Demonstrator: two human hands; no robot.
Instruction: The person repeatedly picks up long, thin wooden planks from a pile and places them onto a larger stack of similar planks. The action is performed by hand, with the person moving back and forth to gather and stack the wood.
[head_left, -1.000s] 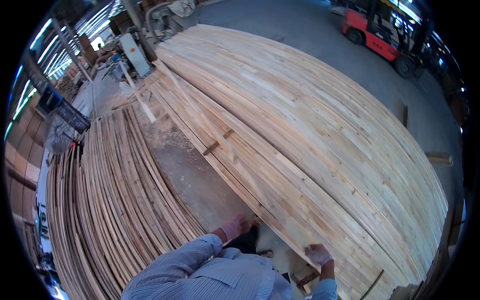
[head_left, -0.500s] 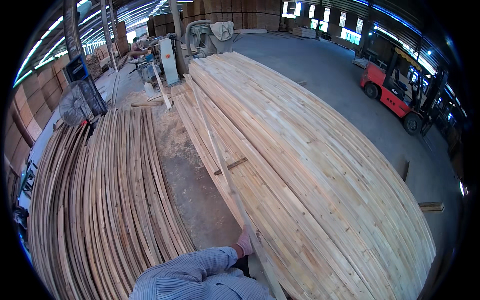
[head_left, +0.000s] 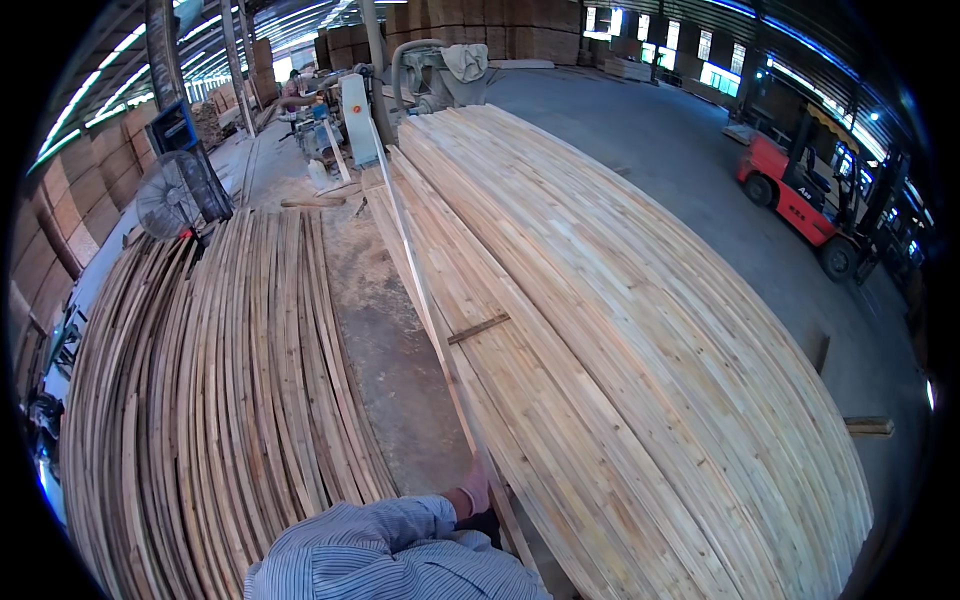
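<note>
My left hand [head_left: 473,491], in a pinkish glove at the end of a striped blue sleeve, is closed on the near end of a long thin wooden strip [head_left: 420,290]. The strip rises away from me along the left edge of a big stack of pale boards [head_left: 620,330]. Its far end points toward the machines at the back. My right hand is out of the picture. A pile of thin curved strips [head_left: 230,380] lies to my left, across a sawdust-covered gap [head_left: 385,350].
A short wooden piece [head_left: 478,328] lies across the edge of the board stack. A red forklift [head_left: 800,200] stands at the right. A round fan [head_left: 170,195] and a woodworking machine [head_left: 352,120] are at the back left, with a person [head_left: 292,90] beyond.
My view has tilted up toward the back of the hall. The right hand has dropped out of sight. The left hand has taken the thin strip and lifted it off the edge of the stack.
</note>
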